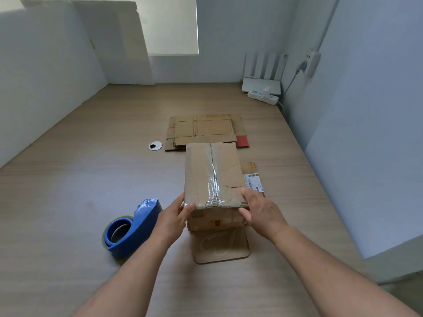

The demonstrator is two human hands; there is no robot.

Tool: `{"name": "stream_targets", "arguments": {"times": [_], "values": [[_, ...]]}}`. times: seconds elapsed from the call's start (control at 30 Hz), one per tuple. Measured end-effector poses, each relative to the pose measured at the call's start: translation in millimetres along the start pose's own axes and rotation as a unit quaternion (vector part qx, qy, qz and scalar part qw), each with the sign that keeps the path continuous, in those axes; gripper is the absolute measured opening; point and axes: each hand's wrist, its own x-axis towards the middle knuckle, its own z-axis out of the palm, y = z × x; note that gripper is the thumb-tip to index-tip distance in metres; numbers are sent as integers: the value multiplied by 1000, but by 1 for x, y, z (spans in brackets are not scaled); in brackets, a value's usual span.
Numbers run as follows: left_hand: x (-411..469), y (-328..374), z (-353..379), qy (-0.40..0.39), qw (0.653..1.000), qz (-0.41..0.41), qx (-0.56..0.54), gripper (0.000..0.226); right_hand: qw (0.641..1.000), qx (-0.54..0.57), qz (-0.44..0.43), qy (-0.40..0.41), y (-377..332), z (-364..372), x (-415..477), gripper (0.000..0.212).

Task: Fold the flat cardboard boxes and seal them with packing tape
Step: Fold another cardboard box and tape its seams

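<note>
Left hand (174,213) and right hand (258,209), fingers curled, grip the near corners of the box (212,175); its seam is taped, so the next move is probably to fetch a flat box (203,131).

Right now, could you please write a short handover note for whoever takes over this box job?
Left hand grips the box at its near left corner; right hand grips the near right corner.
The dispenser lies on the table left of the box; the flat boxes lie beyond it.
Done: this box is folded and its top seam is taped.
Left: its underside is hidden, so check it, then fold and tape the flat boxes.
</note>
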Motion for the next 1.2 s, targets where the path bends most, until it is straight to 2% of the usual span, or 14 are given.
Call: {"name": "stream_targets", "arguments": {"times": [0.07,0.17,0.23,0.33,0.47,0.6,0.73,0.83,0.97,1.07,1.2], "values": [[0,0,1,-1,1000,-9,1,56,995,89,42,-5,-5,-7,-1,53],[-4,5,5,-5,1000,-23,5,59,978,172,118,11,-11,-16,8,71],[-11,8,13,-19,999,-30,15,64,974,142,175,23,-14,-22,14,81],[-20,9,28,-45,997,-36,48,81,976,29,216,-2,-15,-28,13,95],[-9,18,24,11,996,-25,84,90,975,27,215,-41,-5,-32,0,101],[11,35,6,87,985,11,148,94,980,49,168,-95,17,-35,-21,102],[24,45,13,31,975,19,220,92,981,67,111,-141,41,-46,-36,106],[25,47,26,-5,972,-4,237,78,981,53,102,-153,47,-55,-35,107],[24,51,28,25,971,-52,230,67,987,-50,125,-90,44,-59,-30,98],[24,54,30,54,973,-99,202,74,987,-75,142,2,36,-62,-27,72],[18,57,45,74,968,-135,197,84,971,-99,152,159,22,-59,-27,37]]}}
